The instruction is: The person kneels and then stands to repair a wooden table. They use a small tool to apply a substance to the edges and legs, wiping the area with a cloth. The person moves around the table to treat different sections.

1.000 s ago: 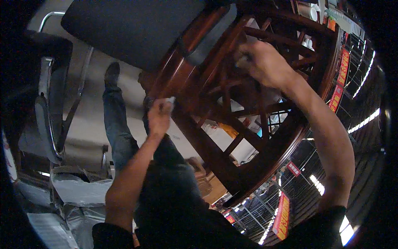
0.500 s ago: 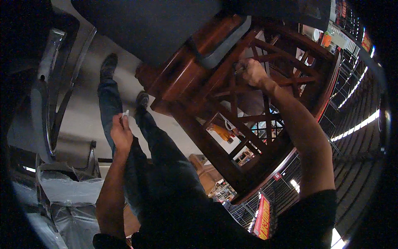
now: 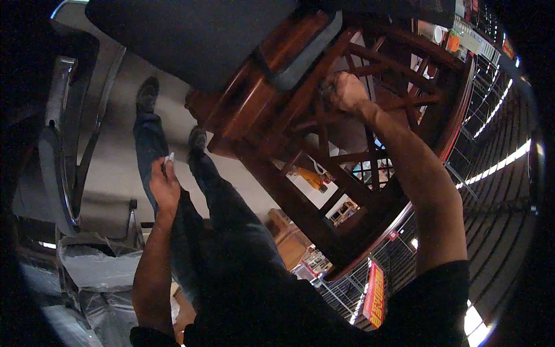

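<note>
A dark red wooden chair (image 3: pixel 260 110) with a black seat cushion (image 3: pixel 191 34) is tipped up in front of me. My right hand (image 3: pixel 346 91) is closed around a crossed slat of the chair's back. Down by my thigh, apart from the chair, my left hand (image 3: pixel 165 185) pinches a small white piece (image 3: pixel 169 157), perhaps cloth or paper. My legs in blue jeans (image 3: pixel 219 196) and dark shoes (image 3: pixel 147 92) stretch out below the chair.
A chrome tube chair frame (image 3: pixel 69 144) stands at the left, with plastic-wrapped goods (image 3: pixel 98 272) below it. Wire shelving (image 3: pixel 497 173) and an orange sign (image 3: pixel 376 292) fill the right. A brown cardboard box (image 3: pixel 289 237) lies behind the chair.
My left hand has come away from the chair's wooden frame and dropped to my thigh, still holding the white piece. My right hand keeps its hold on the slat.
</note>
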`<state>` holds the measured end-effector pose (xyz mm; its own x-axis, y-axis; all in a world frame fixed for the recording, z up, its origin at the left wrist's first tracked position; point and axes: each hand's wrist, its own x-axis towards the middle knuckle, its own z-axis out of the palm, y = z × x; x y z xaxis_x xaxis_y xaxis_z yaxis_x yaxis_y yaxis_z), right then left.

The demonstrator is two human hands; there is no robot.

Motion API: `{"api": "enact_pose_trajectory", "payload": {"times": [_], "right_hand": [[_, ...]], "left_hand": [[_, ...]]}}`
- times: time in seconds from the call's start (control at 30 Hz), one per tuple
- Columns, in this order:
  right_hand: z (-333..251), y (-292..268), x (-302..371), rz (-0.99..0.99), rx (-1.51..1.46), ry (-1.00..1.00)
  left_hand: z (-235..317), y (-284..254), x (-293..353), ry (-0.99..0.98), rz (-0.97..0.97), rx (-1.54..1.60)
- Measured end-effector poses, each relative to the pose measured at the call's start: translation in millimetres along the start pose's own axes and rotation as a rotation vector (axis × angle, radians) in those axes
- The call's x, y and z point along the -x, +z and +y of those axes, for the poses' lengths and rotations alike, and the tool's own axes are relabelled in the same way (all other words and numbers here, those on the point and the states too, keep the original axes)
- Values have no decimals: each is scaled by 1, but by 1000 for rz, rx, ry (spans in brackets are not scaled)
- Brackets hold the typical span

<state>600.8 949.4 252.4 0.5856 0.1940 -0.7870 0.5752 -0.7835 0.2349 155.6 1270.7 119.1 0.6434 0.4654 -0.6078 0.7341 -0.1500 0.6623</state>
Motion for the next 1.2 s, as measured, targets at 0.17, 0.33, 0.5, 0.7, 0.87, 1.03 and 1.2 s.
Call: {"api": "enact_pose_trajectory", "payload": {"times": [0.17,0.33,0.5,0.7,0.87,1.03,1.2], "right_hand": [[2,-2,-7,-101,35,-66],[-24,-21,-3,-111,-21,7],[-12,-11,0,-54,46,-33],[-48,-40,9,-37,19,29],[-26,-24,7,-59,65,-51],[-29,-22,6,-45,-6,-12],[-20,-9,-1,-97,80,34]], "left_hand": [[-7,2,-3,31,23,20],[-5,0,-2,-1,31,45],[-6,1,-2,-6,13,52],[-6,1,-2,11,31,31],[-6,5,-4,18,47,16],[-6,5,-4,6,41,46],[-5,5,-5,20,30,44]]}}
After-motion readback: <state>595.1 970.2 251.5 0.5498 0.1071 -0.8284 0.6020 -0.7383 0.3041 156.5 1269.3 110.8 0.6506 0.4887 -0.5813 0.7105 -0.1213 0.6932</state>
